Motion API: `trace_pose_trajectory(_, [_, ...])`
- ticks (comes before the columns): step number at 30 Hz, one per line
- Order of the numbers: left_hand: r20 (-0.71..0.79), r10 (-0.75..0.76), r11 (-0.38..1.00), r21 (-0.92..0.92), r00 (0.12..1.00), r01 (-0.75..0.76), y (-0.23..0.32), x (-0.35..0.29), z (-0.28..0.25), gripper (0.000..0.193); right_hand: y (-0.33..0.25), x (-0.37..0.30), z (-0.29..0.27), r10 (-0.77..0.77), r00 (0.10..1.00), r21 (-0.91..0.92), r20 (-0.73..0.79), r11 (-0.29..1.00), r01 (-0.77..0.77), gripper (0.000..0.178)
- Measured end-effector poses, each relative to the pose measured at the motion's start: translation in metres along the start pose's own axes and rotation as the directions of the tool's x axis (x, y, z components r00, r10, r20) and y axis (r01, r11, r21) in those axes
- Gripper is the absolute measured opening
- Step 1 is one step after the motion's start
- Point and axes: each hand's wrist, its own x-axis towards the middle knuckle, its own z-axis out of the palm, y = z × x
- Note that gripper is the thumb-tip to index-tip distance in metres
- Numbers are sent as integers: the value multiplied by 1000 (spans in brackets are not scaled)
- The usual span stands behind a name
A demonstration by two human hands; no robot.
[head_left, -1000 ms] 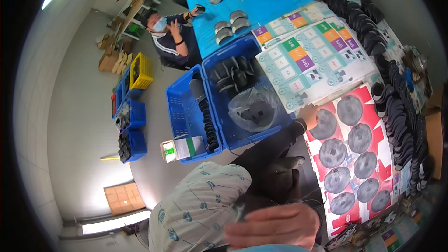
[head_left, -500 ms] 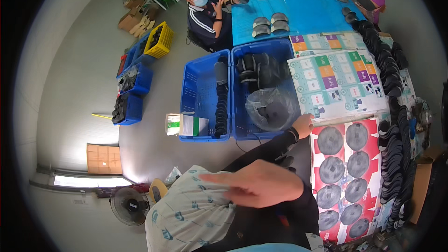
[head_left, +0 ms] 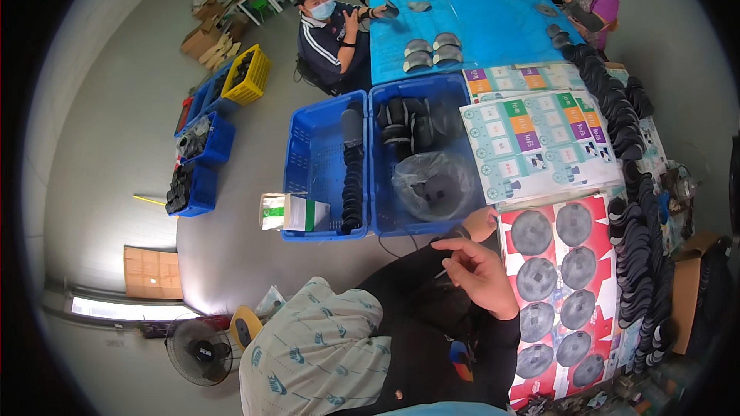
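Holding the right hand (head_left: 479, 276) up just left of the red-and-white board (head_left: 556, 253), with forefinger and thumb apart; with the left hand (head_left: 481, 224) at that board's upper left corner, its fingers partly hidden, unable to tell whether apart or together; showing dark grey discs (head_left: 536, 280) on that board in two columns, right of both hands.

2 hands (head_left: 486, 277) near red-white board (head_left: 601, 250); 9 grey discs (head_left: 577, 268) atop.
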Motion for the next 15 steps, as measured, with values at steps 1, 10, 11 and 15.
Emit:
trace_pose_trajectory(1, [3, 29, 1000, 2, 1000, -29, 2, -1, 2, 32, 1, -2, 0, 9, 1000, 30, -17, 1000, -8, 29])
trace_pose_trajectory(10, [274, -95, 944, -282, 957, 174, 30, -4, -4, 36, 3, -14, -16, 93, 982, 49, -165, 995, -86, 28])
trace_pose_trajectory(11, [274, -77, 951, -269, 959, 153, 33, -5, -6, 37, 3, -16, -17, 69, 985, 67, -158, 996, -59, 28])
trace_pose_trajectory(15, [295, -76, 955, -252, 952, 154, 47, -10, -9, 37, 2, -27, -21, 46, 979, 74, -199, 997, -31, 28])
